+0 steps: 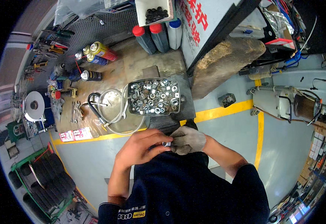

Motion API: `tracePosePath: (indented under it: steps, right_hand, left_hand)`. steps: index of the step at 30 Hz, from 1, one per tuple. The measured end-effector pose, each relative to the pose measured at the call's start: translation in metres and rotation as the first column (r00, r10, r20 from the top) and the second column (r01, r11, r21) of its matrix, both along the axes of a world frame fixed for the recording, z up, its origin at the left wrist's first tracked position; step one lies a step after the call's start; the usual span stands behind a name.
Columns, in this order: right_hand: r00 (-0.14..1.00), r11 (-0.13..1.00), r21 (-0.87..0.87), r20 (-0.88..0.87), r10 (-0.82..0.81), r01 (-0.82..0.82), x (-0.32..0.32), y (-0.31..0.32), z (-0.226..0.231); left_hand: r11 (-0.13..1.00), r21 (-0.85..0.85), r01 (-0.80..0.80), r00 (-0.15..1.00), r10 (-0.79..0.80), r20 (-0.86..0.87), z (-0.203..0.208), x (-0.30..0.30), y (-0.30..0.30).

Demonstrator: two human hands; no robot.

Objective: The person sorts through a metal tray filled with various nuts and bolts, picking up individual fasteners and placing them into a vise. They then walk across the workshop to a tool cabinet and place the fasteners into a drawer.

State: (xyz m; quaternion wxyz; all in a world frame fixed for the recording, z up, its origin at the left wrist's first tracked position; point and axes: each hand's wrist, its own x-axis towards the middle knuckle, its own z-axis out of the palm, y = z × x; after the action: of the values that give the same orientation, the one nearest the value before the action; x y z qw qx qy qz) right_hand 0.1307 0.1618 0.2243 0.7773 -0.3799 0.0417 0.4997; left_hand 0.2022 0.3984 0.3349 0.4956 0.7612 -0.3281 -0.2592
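In front of my body, my bare left hand (142, 146) pinches a small shiny metal nut (166, 144) between thumb and fingers. My right hand (188, 139), in a grey, dirt-stained work glove, meets it from the other side with curled fingers close to the nut. What lies inside the gloved fingers is hidden. Just beyond both hands, at the bench's near edge, stands a dark tray (154, 114) heaped with loose metal nuts of mixed sizes, some rusty.
Left of the tray, a coiled clear hose (112, 127) and wrenches (74, 112) lie on the metal bench (129, 61). Spray cans (99, 52) and capped bottles (159, 39) stand farther back. A small dark container (227, 100) sits right, near the yellow floor line (222, 111).
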Motion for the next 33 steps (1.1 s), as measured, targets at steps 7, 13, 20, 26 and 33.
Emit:
tracePosePath:
  steps: [7, 13, 20, 26, 33]
  right_hand:
    - [0.592, 0.804, -0.374, 0.805, 0.033, 0.463, 0.005, 0.012, 0.024]
    - [0.204, 0.551, -0.426, 0.885, 0.419, 0.717, -0.001, 0.033, 0.040]
    - [0.885, 0.891, -0.437, 0.455, 0.101, 0.123, 0.003, 0.040, 0.055]
    - [0.463, 0.889, -0.252, 0.885, 0.052, 0.381, -0.013, 0.032, 0.035]
    - [0.429, 0.788, -0.371, 0.890, 0.152, 0.492, -0.004, 0.049, 0.040]
  left_hand:
    - [0.973, 0.131, -0.187, 0.982, 0.180, 0.062, 0.007, -0.002, 0.000]
    - [0.899, 0.172, -0.403, 0.904, 0.362, 0.229, -0.029, -0.014, -0.010]
    - [0.975, -0.018, -0.222, 0.880, 0.208, 0.428, -0.049, -0.017, 0.015]
    - [0.992, 0.082, -0.091, 0.847, 0.034, 0.531, -0.038, -0.011, 0.021]
    - [0.968, -0.030, -0.250, 0.861, 0.237, 0.449, -0.052, -0.013, 0.025]
